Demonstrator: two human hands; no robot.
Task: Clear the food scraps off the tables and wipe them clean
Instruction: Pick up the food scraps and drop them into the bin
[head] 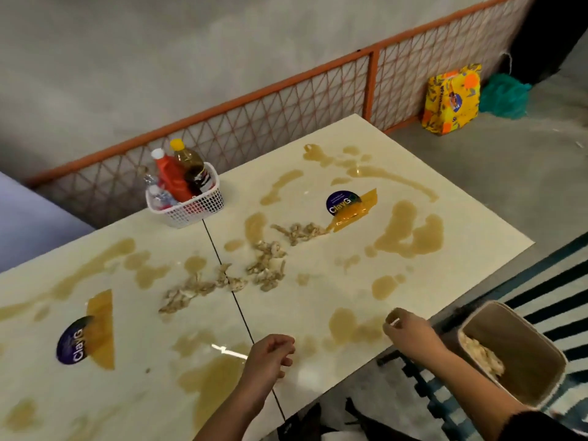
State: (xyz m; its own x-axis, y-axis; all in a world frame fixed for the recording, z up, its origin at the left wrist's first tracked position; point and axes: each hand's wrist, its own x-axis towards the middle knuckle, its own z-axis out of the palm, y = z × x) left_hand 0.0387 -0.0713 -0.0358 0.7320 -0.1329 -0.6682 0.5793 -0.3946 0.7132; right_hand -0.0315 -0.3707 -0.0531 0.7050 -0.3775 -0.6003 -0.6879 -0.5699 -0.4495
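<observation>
Stained tables (pixel 334 281): L hand (pixel 270 354) loosely curled, empty; R hand (pixel 410 332) curled at edge, can't tell if holding.

Looked like a casual eatery: two joined tables (pixel 445 173) with branded stickers (pixel 342 202), condiment basket (pixel 191 208) of sauce bottles (pixel 173 176) beyond the left hand (pixel 270 354), orange mesh partition (pixel 286 116) behind.

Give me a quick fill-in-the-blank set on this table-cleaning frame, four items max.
1. The sauce bottles stand in a white ____ on the tables.
2. The bin holding scraps stands on the person's ____ side.
3. Each round sticker reads ____.
4. The frame of the fence is ____.
Missing words: basket; right; ClayG; orange.
</observation>
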